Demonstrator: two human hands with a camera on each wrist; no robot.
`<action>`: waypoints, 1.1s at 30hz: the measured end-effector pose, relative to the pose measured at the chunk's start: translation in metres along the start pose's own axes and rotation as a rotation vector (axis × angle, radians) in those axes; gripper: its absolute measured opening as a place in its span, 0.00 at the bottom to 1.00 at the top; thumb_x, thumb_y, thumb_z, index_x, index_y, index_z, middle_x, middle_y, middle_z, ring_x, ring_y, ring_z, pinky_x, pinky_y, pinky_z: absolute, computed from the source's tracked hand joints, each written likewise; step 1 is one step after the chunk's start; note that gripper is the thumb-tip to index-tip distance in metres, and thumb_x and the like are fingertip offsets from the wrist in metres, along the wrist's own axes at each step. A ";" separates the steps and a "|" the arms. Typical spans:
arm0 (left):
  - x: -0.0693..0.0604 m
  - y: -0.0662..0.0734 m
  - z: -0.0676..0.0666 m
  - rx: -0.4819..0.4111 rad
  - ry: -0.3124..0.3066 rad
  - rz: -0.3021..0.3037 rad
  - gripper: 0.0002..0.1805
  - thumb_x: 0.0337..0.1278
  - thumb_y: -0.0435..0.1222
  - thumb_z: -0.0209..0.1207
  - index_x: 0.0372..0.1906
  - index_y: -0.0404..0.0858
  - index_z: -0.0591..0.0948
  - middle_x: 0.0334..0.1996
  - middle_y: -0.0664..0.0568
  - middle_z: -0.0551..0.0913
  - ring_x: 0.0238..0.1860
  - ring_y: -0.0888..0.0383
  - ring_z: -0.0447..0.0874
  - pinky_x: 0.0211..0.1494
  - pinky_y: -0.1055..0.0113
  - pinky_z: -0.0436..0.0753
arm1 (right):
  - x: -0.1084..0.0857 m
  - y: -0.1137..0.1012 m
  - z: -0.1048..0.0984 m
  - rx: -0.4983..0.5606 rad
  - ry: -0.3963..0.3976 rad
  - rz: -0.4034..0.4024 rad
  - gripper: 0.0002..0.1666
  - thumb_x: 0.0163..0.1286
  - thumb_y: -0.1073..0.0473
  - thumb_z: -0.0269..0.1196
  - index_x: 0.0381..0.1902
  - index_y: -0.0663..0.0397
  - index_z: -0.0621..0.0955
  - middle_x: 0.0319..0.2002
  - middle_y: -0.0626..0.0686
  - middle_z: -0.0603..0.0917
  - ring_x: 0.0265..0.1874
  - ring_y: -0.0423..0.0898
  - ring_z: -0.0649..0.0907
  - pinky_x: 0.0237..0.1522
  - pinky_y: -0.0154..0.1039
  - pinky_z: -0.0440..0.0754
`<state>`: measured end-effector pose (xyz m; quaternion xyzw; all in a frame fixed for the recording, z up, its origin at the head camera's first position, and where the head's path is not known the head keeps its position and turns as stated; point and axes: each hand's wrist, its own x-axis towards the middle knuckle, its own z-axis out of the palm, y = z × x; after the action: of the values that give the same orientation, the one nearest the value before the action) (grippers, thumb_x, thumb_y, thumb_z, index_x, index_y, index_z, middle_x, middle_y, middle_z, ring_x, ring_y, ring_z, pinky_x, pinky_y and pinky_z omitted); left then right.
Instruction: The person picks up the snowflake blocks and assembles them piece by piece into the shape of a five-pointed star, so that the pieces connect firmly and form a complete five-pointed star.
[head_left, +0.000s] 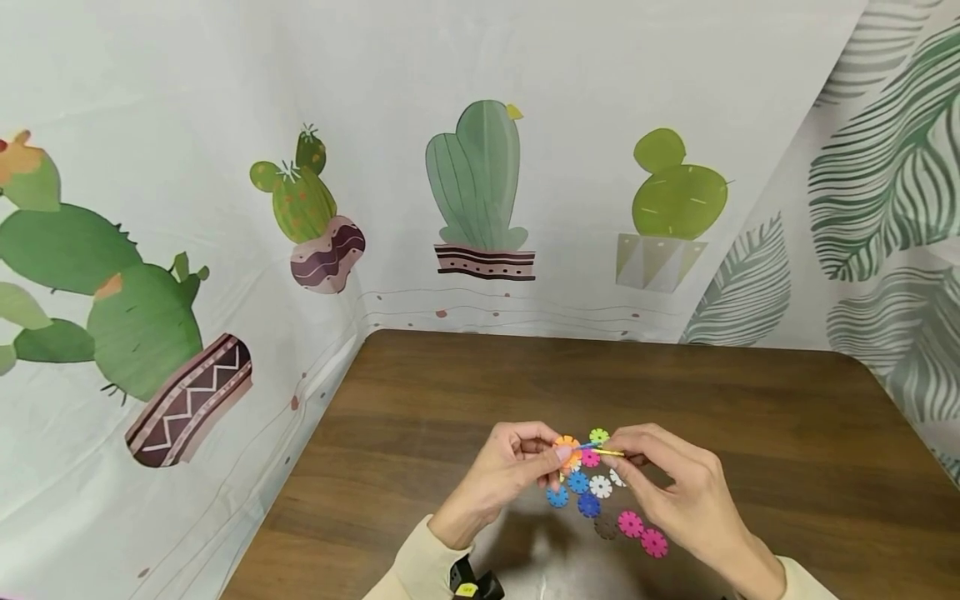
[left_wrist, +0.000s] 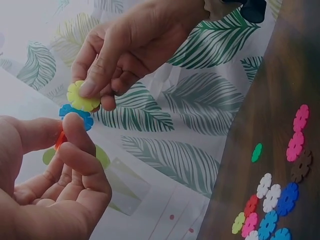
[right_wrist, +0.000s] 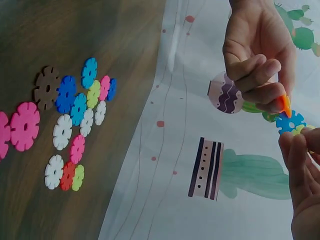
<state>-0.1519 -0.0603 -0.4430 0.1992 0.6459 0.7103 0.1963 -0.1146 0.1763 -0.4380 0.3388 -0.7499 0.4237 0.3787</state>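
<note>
got three small flower-shaped plastic discs held up over the dark brown wood-grain table (head_left: 450, 375), joined in a row between both hands. first up, an orange notched disc (right_wrist: 285, 104), nearly edge-on in the right wrist view, more face-on in the head view. in the middle, a bright blue notched disc (right_wrist: 286, 125) with a small hole at its centre, set at an angle to the orange one and meeting it at the rim. at the far end, a yellow notched disc (left_wrist: 82, 95), flat to the left wrist view, rim up against the blue. impossible to tell how deep into the slots, with fingers in the way.

as for the hands: left hand (head_left: 517, 462) in from the left, thumb and forefinger clamped on the orange disc, other fingers curled loosely below. right hand (head_left: 678, 483) in from the right, arched over, thumb and forefinger pinching the yellow disc, the rest folded in. cream sleeves (head_left: 416, 558) at both wrists.

down on the table, a loose scatter of more notched discs, including a brown disc (right_wrist: 47, 87) and a dark blue disc (head_left: 588, 505). behind, a white cactus-print backdrop (head_left: 390, 50).
</note>
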 end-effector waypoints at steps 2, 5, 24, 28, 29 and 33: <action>0.000 0.001 0.001 -0.009 0.004 -0.001 0.17 0.73 0.34 0.66 0.48 0.19 0.83 0.28 0.59 0.88 0.23 0.68 0.82 0.29 0.76 0.83 | 0.003 -0.002 0.002 0.022 0.014 -0.017 0.12 0.77 0.51 0.69 0.38 0.53 0.90 0.36 0.50 0.90 0.35 0.32 0.86 0.40 0.20 0.84; 0.000 0.002 0.003 -0.034 0.001 0.004 0.18 0.73 0.34 0.66 0.49 0.17 0.82 0.27 0.61 0.89 0.22 0.68 0.83 0.29 0.76 0.84 | 0.006 -0.004 0.006 0.059 0.021 -0.033 0.11 0.76 0.52 0.71 0.37 0.53 0.90 0.34 0.50 0.89 0.32 0.32 0.85 0.36 0.21 0.83; -0.003 0.001 0.010 -0.217 0.016 -0.006 0.10 0.70 0.34 0.69 0.35 0.33 0.83 0.27 0.61 0.92 0.20 0.70 0.83 0.26 0.79 0.78 | 0.006 -0.003 0.014 0.134 0.063 -0.077 0.13 0.75 0.54 0.71 0.31 0.56 0.89 0.27 0.50 0.87 0.27 0.34 0.84 0.32 0.21 0.83; -0.003 -0.001 0.010 -0.262 -0.006 -0.003 0.06 0.70 0.34 0.69 0.34 0.43 0.86 0.27 0.60 0.93 0.20 0.71 0.83 0.25 0.80 0.78 | 0.005 -0.003 0.013 0.130 0.055 -0.092 0.14 0.76 0.55 0.70 0.31 0.58 0.89 0.27 0.52 0.88 0.28 0.35 0.86 0.35 0.21 0.85; -0.003 -0.001 0.011 -0.271 -0.010 -0.002 0.06 0.70 0.34 0.69 0.34 0.43 0.86 0.27 0.60 0.93 0.20 0.71 0.83 0.25 0.80 0.79 | 0.005 -0.002 0.013 0.127 0.052 -0.097 0.15 0.76 0.55 0.70 0.31 0.58 0.89 0.27 0.52 0.88 0.28 0.36 0.86 0.36 0.20 0.85; -0.003 -0.001 0.012 -0.300 -0.019 -0.002 0.06 0.70 0.34 0.69 0.34 0.43 0.87 0.27 0.60 0.93 0.20 0.70 0.83 0.26 0.80 0.81 | 0.004 0.000 0.012 0.128 0.042 -0.111 0.14 0.76 0.55 0.70 0.31 0.59 0.90 0.28 0.52 0.89 0.28 0.37 0.87 0.38 0.20 0.86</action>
<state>-0.1427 -0.0521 -0.4429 0.1737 0.5311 0.7966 0.2307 -0.1198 0.1654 -0.4389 0.3944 -0.6932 0.4561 0.3948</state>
